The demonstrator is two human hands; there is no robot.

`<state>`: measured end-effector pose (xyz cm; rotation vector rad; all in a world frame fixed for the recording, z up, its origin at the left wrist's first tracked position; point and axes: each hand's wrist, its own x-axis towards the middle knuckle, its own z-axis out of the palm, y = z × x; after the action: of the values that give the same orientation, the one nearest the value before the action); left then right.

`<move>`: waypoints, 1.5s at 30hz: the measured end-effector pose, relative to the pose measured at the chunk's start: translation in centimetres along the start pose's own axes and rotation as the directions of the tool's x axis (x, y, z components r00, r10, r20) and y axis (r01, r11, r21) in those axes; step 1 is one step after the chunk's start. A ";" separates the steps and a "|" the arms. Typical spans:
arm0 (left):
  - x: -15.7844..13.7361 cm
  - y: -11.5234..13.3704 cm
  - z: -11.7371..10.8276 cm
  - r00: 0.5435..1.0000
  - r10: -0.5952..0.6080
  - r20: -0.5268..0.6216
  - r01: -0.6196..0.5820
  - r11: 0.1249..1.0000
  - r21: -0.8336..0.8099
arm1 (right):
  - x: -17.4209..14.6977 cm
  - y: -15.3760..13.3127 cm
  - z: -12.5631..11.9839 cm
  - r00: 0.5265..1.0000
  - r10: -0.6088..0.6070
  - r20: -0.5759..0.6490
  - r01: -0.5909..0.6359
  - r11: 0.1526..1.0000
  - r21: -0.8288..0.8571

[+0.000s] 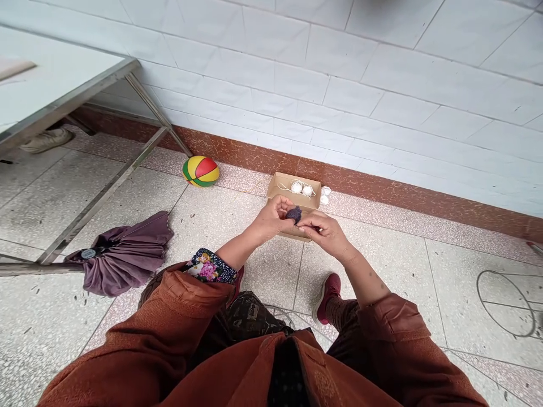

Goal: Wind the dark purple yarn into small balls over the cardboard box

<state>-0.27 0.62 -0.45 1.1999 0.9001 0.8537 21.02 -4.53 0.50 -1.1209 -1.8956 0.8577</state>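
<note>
one dark yarn bundle (293,215) toward the box (282,179)'s near edge: left hand (270,219) grips it, right hand (326,233) pinches its lower side; gentle tension likely suits.

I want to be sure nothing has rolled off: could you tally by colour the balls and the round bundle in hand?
Small white round string balls, 2 in the open tan cardboard box and 2 beside it: 4
Yellow, red and green ball: 1
Dark purple textured bundle in the left hand: 1
Total: 6

White tiled wall (271,85), speckled floor (377,260)
</note>
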 end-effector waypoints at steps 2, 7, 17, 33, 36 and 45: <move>-0.2 0.1 0.3 0.998 -0.004 0.061 0.001 0.999 0.054 | 0.1 0.1 -0.4 1.000 0.001 -0.026 -0.001 1.000 -0.002; -0.9 0.5 0.8 0.959 0.011 0.282 -0.010 1.000 -0.003 | 0.3 0.7 -0.9 0.988 0.079 -0.129 -0.079 0.997 0.006; -0.8 0.9 0.5 0.979 -0.001 0.206 0.062 0.955 -0.291 | -0.1 1.7 0.5 0.963 0.211 -0.167 -0.198 0.976 0.092; -0.3 0.2 0.0 0.981 -0.007 0.192 0.009 1.000 -0.008 | -0.4 0.7 -0.5 0.987 -0.114 -0.112 0.101 0.988 -0.114; -0.5 0.3 0.2 0.954 -0.016 0.300 0.020 1.000 -0.010 | -0.1 1.1 -0.8 0.981 -0.094 -0.171 0.070 0.988 -0.138; -0.8 0.3 0.5 0.892 0.046 0.449 0.085 0.960 -0.268 | 0.2 1.8 -0.4 0.966 0.062 -0.250 -0.085 0.993 -0.082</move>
<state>-0.16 -0.27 0.03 1.0725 0.3919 0.6201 22.02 -3.62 -0.80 -1.2977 -1.7105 0.6414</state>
